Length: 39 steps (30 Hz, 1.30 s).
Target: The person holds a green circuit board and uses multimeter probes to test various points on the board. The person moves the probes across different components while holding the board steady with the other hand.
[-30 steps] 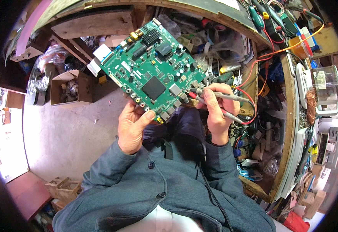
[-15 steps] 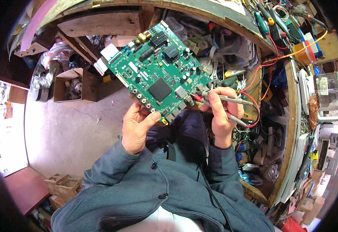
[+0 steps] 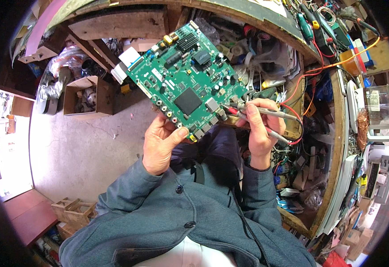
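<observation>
A green circuit board (image 3: 163, 95) is held up in front of me, tilted, with its chips and connectors showing. My left hand (image 3: 161, 144) grips its near left edge, thumb on top beside a row of round coloured sockets; the other fingers are behind the board. In my right hand (image 3: 262, 132) are two multimeter probes (image 3: 283, 114), held together between thumb and fingers. Their tips are at the board's right edge, near a silver metal connector (image 3: 212, 105); I cannot tell whether they touch it. Red and dark leads run from the probes to the right.
An open cardboard box (image 3: 88, 97) stands on the floor at the left. A wooden workbench edge (image 3: 243, 22) curves across the top. Pliers and screwdrivers (image 3: 308, 26) lie at the upper right. A cluttered wooden drawer (image 3: 321, 209) is to my right, beside a clear plastic container (image 3: 381, 107).
The board and both hands have shifted slightly to the right in the picture, along with the surroundings. My grips on the board and probes are the same.
</observation>
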### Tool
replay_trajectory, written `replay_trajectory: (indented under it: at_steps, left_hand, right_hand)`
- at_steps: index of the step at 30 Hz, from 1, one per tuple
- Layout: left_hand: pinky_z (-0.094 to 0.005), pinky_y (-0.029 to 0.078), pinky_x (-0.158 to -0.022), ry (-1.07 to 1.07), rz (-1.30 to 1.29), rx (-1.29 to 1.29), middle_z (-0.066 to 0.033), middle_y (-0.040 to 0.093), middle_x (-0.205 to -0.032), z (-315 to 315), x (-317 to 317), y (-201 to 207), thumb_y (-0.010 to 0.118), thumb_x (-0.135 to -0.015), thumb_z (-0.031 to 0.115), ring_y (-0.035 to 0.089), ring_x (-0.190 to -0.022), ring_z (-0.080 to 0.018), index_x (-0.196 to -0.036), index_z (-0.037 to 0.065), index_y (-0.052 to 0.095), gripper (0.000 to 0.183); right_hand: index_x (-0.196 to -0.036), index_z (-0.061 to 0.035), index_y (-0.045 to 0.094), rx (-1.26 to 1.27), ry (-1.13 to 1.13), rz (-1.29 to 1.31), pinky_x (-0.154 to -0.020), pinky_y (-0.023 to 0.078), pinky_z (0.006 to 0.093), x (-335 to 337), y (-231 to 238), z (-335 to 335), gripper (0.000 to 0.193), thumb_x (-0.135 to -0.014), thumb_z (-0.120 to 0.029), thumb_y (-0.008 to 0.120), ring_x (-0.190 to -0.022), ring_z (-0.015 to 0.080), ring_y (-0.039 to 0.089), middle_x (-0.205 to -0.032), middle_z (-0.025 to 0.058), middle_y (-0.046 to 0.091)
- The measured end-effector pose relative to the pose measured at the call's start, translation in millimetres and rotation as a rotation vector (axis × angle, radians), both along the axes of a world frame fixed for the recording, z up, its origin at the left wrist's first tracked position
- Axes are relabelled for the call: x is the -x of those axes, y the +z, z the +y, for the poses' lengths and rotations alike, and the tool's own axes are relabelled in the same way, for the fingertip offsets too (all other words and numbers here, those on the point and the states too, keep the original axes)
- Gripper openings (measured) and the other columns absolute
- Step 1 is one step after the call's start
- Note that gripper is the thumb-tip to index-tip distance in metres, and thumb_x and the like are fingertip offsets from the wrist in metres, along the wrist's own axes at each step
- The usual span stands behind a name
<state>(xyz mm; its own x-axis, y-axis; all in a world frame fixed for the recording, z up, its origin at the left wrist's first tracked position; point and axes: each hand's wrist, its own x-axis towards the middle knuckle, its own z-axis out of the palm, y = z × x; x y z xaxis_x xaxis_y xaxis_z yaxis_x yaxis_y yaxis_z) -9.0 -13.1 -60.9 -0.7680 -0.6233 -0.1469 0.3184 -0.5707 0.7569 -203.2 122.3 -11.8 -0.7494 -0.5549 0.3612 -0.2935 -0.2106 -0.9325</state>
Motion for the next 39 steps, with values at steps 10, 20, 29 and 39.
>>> replay_trajectory:
  at_steps: [10, 20, 29, 39]
  left_hand:
    - [-0.0365, 0.064, -0.089, 0.003, 0.025, 0.014, -0.01, 0.069, -0.13, -0.7, 0.8, -1.7, 0.075, -0.098, 0.002, 0.069, -0.116, -0.0206, -0.146, 0.003, 0.054, 0.053]
    - [-0.0373, 0.062, -0.093, 0.003, 0.017, 0.01, -0.0104, 0.069, -0.131, -0.8, 0.6, -0.8, 0.075, -0.098, 0.002, 0.068, -0.118, -0.0212, -0.147, 0.002, 0.053, 0.054]
    - [-0.0374, 0.063, -0.09, -0.01, 0.024, 0.004, -0.0105, 0.069, -0.13, -1.0, 0.8, -0.2, 0.075, -0.098, 0.002, 0.069, -0.116, -0.0216, -0.148, 0.003, 0.052, 0.055]
    - [-0.0375, 0.062, -0.093, -0.012, 0.018, -0.009, -0.0106, 0.069, -0.131, -1.2, -0.8, -0.2, 0.075, -0.097, 0.001, 0.069, -0.116, -0.0216, -0.148, 0.003, 0.053, 0.055]
  right_hand:
    - [-0.111, 0.0033, 0.068, 0.028, -0.037, -0.069, -0.063, 0.06, 0.0286, -6.3, 6.0, -17.2, 0.012, -0.103, -0.006, 0.068, -0.071, 0.0177, 0.07, -0.092, 0.0127, 0.072]
    - [-0.114, 0.001, 0.069, 0.025, -0.057, -0.123, -0.063, 0.06, 0.026, -3.7, 6.6, -14.2, 0.013, -0.105, -0.007, 0.068, -0.071, 0.0136, 0.071, -0.093, 0.0093, 0.073]
    - [-0.115, -0.0008, 0.071, 0.011, -0.052, -0.164, -0.061, 0.058, 0.0243, 0.7, 5.2, -12.8, 0.015, -0.104, -0.011, 0.07, -0.067, 0.0109, 0.068, -0.089, 0.0066, 0.073]
    - [-0.114, 0.0002, 0.071, 0.02, -0.041, -0.161, -0.061, 0.055, 0.0233, -0.3, 6.2, -13.3, 0.014, -0.104, -0.01, 0.07, -0.067, 0.0109, 0.068, -0.089, 0.0066, 0.073]
